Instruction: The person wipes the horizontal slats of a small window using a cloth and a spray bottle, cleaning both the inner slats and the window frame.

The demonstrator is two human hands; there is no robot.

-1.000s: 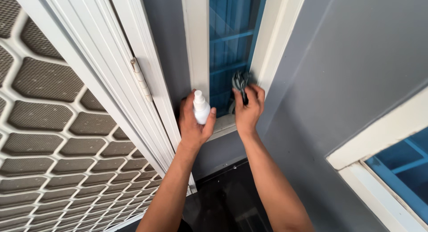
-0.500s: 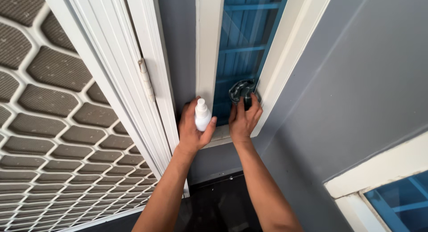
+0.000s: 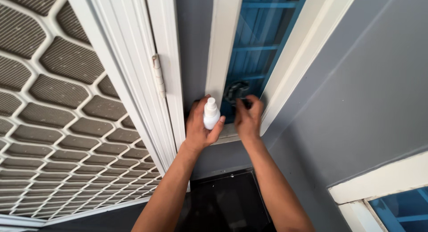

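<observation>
Up close, left hand (image 3: 200,127) wrapped around a small white spray bottle (image 3: 211,115), fingers curled behind it and thumb pressed on its right side, nozzle pointing up. Bottle held upright just in front of the lower end of the white window frame (image 3: 221,53), near the bottom sill. Right hand (image 3: 248,118) just beside the left, fingers bunched closed on a dark grey cloth (image 3: 235,90), cloth pressed against the blue-tinted glass pane (image 3: 263,31) at its bottom corner. Cloth crumpled, partly hidden by the fingers, so its full shape hard to tell. Both forearms reaching up from the bottom edge, well apart low down and drawing near each other at the hands. To the left, a white security door (image 3: 67,102) with a honeycomb mesh, swung beside the frame, with a white hinge (image 3: 158,76) on its edge. Grey wall (image 3: 356,80) to the right of the window, and another white-framed blue pane (image 3: 397,209) in the lower right corner. Dark glossy floor (image 3: 227,200) below, between the arms.
</observation>
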